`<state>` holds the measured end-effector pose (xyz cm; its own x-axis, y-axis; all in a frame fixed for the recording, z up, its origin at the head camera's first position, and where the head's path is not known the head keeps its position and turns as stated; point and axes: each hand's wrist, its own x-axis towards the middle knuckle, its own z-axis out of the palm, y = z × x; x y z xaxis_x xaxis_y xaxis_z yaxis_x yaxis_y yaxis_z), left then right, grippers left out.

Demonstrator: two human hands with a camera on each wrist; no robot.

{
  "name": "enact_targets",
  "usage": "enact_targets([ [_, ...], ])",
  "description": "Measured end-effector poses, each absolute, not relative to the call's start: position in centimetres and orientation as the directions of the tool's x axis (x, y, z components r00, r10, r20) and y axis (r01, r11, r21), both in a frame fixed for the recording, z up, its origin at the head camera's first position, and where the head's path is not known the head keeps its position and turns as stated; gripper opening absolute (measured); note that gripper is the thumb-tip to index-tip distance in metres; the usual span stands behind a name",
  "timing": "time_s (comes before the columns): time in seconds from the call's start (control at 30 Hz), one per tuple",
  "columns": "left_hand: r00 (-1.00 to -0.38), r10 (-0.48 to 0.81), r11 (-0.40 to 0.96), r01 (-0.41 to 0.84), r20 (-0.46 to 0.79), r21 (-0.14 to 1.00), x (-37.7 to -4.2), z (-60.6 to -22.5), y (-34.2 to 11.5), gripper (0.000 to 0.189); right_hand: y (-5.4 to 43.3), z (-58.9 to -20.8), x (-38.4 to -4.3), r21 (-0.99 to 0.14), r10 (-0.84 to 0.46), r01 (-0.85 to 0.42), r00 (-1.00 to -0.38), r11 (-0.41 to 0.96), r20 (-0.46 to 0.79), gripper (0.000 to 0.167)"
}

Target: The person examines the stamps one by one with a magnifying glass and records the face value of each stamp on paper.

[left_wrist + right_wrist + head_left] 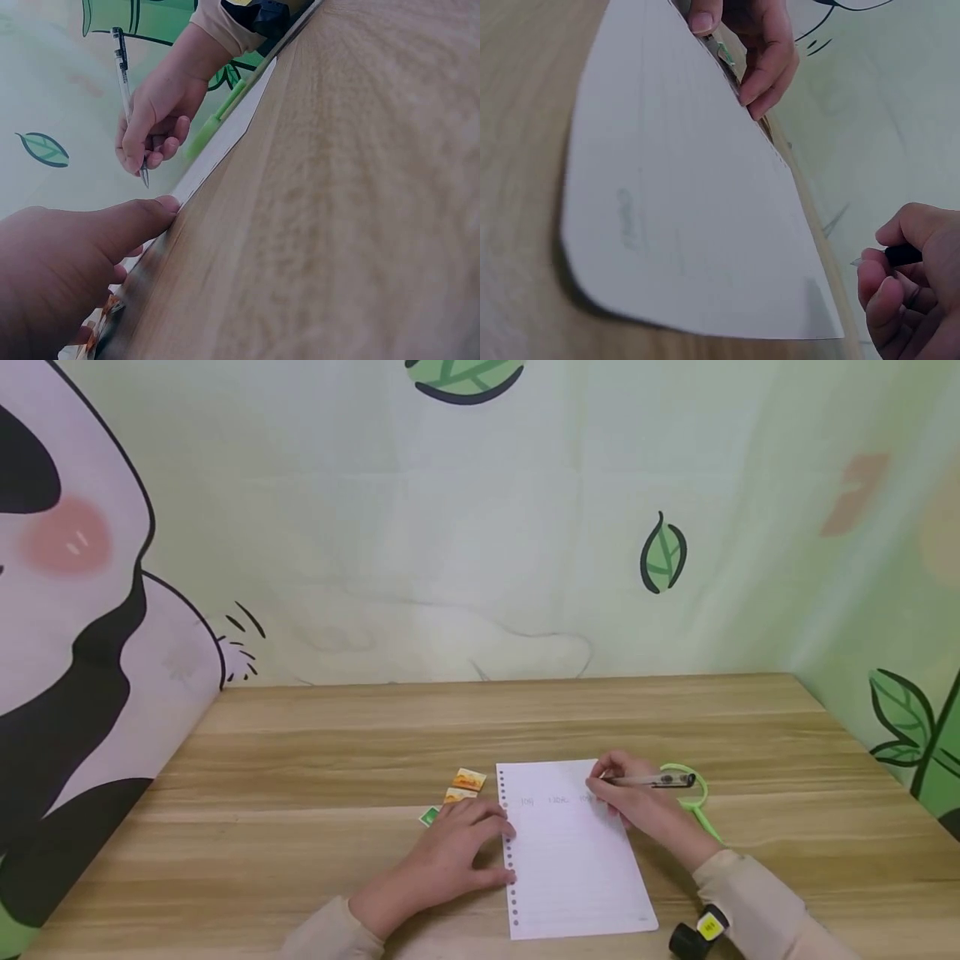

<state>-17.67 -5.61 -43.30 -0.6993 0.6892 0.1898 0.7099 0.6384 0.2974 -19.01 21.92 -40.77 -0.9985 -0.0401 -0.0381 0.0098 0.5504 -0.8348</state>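
A white sheet of lined paper (573,877) with punched holes down its left edge lies on the wooden table. Short handwriting runs in a row near its top. My right hand (637,797) pinches a clear-barrelled pen (660,781) over the sheet's upper right; in the left wrist view the pen's (123,75) tip points down. My left hand (453,852) rests at the sheet's left edge, thumb and fingertips on the paper, fingers spread. In the right wrist view the left hand's (765,52) fingertips touch the holed edge.
Small orange picture cards (469,779) and a green one (429,816) lie just beyond my left hand. A bright green looped object (701,814) lies behind my right hand. A black band with a yellow label (711,927) sits at my right wrist. A printed backdrop stands behind the table.
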Motion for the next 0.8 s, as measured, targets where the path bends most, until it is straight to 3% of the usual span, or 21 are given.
enact_targets([
  [0.3,-0.703,0.687,0.641,0.705,0.183,0.304,-17.6,-43.2,-5.6,0.041,22.8,-39.4,-18.6,-0.834,-0.122,0.009,-0.988,0.552,-0.091,0.024],
  [0.8,-0.704,0.686,0.641,0.704,0.184,0.307,-17.6,-43.4,-5.7,0.040,24.7,-38.7,-18.4,-0.867,-0.232,-0.104,-0.973,0.488,-0.014,0.025],
])
